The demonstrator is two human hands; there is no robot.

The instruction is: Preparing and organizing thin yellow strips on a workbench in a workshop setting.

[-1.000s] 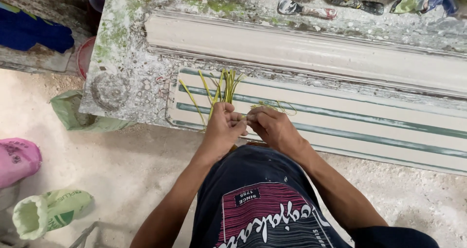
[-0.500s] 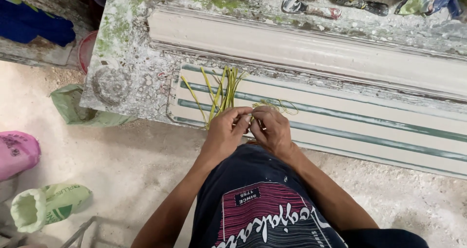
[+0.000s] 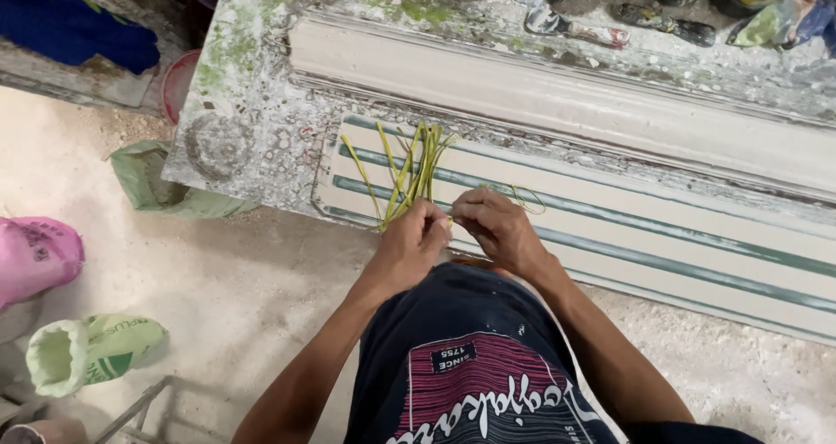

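Observation:
My left hand [image 3: 411,245] grips a bunch of thin yellow-green strips [image 3: 411,167] that fan upward over a long white moulding with green stripes [image 3: 662,235]. My right hand [image 3: 498,228] is pressed close beside the left, fingers pinching a single strip [image 3: 526,196] that loops to the right. Both hands hover at the near edge of the paint-stained worktable [image 3: 252,122]. A second, plain white moulding [image 3: 557,96] lies behind the striped one.
Paint-smeared tools and tins [image 3: 662,9] line the table's far edge. On the dusty floor at left lie a green sack [image 3: 161,183], a pink sack [image 3: 35,254] and a rolled green-and-white sack [image 3: 91,353]. Blue cloth [image 3: 78,35] sits at top left.
My two hands have come closer together around the strips, the right moving left toward the bunch. The view has shifted slightly.

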